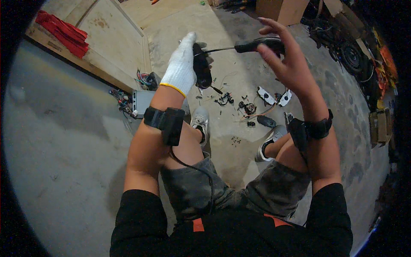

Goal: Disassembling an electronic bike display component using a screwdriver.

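Note:
My left hand (181, 60), in a white knit glove with a yellow cuff edge, is closed round a black plastic-looking part (202, 68) whose kind I cannot make out. A screwdriver (257, 44) lies level between my hands, its thin shaft reaching to the black part. My bare right hand (289, 60) has the black handle between thumb and fingers, the handle's end against the palm. This hold is loose, with the fingers raised off the handle. Whether the screwdriver's tip sits in a screw is hidden.
Below my hands, small dismantled parts (247, 107), white-and-black pieces (266, 95) and a dark oval shell (266, 121) lie on the concrete floor. A grey metal box with wires (145, 102) stands left, beside a wooden panel (115, 34) bearing a red cloth (64, 33). Cardboard boxes (280, 10) stand behind.

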`<action>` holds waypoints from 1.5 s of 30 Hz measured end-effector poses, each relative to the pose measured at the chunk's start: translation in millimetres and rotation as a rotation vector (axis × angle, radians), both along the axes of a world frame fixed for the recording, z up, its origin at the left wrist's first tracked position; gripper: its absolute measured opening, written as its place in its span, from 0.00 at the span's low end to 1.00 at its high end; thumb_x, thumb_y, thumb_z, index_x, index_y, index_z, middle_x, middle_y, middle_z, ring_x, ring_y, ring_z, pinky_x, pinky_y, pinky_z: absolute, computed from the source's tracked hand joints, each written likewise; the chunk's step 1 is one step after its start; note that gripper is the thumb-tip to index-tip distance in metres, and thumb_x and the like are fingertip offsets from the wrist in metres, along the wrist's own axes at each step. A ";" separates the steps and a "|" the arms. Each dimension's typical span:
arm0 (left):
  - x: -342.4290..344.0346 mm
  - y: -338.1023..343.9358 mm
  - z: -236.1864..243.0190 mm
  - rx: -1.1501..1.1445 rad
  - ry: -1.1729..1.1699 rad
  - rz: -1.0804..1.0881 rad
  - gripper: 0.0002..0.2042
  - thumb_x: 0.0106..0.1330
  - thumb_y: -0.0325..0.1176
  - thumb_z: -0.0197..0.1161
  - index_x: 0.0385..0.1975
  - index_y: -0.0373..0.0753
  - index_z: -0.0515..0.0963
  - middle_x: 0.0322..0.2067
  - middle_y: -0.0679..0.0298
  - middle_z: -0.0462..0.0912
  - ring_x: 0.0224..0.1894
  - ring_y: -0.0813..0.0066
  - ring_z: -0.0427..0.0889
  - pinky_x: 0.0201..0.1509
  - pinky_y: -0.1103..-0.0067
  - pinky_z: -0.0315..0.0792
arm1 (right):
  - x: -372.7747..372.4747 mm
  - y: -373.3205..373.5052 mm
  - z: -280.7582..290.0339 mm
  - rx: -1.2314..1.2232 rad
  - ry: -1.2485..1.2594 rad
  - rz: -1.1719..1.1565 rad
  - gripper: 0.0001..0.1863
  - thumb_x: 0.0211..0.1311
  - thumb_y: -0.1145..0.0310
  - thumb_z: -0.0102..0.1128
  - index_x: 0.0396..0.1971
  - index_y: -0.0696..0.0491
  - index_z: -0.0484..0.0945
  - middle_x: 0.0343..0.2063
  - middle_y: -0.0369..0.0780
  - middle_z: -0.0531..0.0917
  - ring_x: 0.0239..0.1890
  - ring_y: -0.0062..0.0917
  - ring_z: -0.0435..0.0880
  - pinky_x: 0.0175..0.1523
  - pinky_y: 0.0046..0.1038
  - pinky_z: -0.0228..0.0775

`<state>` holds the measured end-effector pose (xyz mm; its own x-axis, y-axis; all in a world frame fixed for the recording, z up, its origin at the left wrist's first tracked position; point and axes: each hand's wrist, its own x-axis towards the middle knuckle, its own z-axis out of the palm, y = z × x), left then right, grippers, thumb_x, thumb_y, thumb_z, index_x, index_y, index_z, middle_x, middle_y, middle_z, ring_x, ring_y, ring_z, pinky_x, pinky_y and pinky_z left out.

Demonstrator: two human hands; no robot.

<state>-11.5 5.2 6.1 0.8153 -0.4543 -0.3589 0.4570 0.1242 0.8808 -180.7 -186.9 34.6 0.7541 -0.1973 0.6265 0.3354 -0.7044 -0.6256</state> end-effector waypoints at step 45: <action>5.2 2.1 -3.2 -0.022 -0.018 -0.015 0.22 0.69 0.53 0.55 0.40 0.36 0.76 0.30 0.55 0.79 0.29 0.60 0.81 0.34 0.64 0.77 | 3.9 0.4 1.8 0.239 0.106 -0.073 0.22 0.68 0.62 0.60 0.59 0.54 0.71 0.44 0.39 0.81 0.33 0.17 0.79 0.38 0.20 0.72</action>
<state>-6.3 7.3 2.9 0.8143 -0.4745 -0.3343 0.4433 0.1366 0.8859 -176.9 -186.5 36.4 0.7910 -0.3865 0.4742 0.2129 -0.5528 -0.8056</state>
